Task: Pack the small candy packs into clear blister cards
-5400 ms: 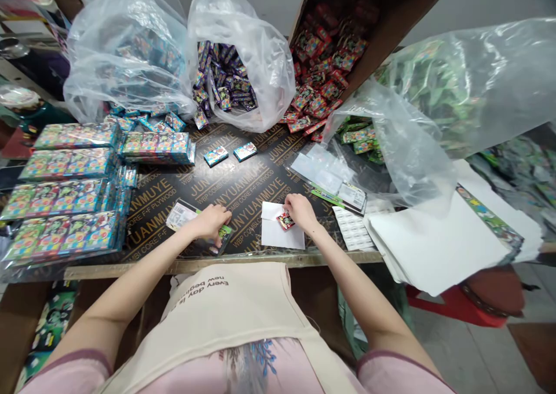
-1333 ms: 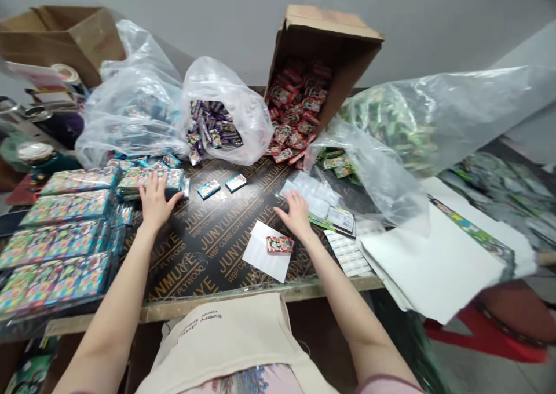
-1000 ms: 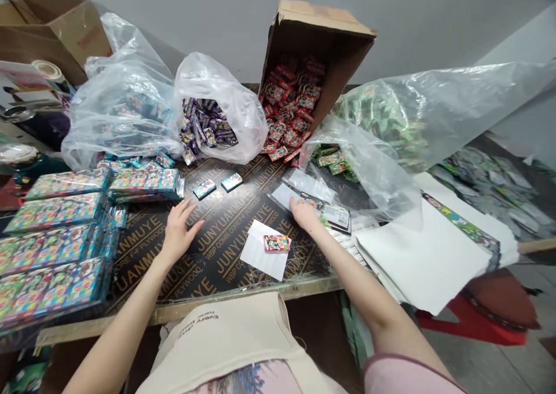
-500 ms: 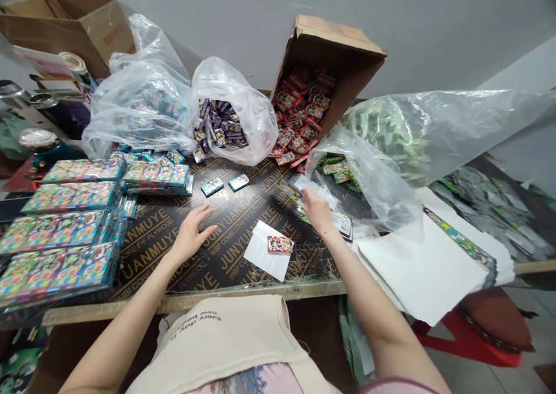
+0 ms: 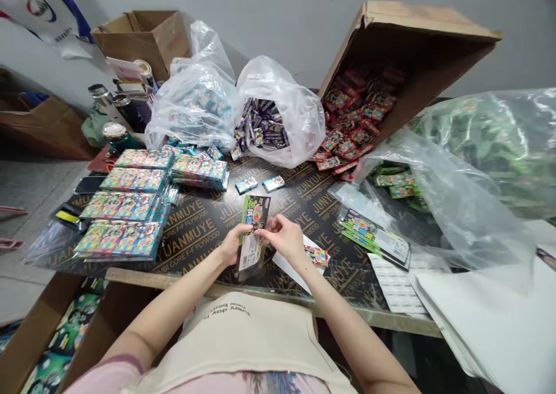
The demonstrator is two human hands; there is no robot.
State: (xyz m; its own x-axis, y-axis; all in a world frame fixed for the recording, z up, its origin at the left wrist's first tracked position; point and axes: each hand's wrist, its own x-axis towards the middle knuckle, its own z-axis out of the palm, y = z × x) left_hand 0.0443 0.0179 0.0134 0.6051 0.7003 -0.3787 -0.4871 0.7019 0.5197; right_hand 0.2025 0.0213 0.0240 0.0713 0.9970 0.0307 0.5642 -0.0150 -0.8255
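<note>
Cream apron (image 5: 256, 333) with dark lettering (image 5: 226, 312), pink short sleeve (image 5: 110, 379) edged in mauve, pink top (image 5: 212, 385) with blue print (image 5: 280, 382).

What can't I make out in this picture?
All in the head view:
Black and green plastic pouch: print too small.
Left hand: fingers behind that pouch.
Small red printed packet: left end, behind right wrist.
Clear plastic bag of green packets: cut by right edge.

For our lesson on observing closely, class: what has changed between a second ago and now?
The right hand has brought a printed sleeve leftward from the stack of sleeves. The left hand, free a second ago, now grips it too. The two blue boxes and the red pack on the white paper stayed put.
</note>
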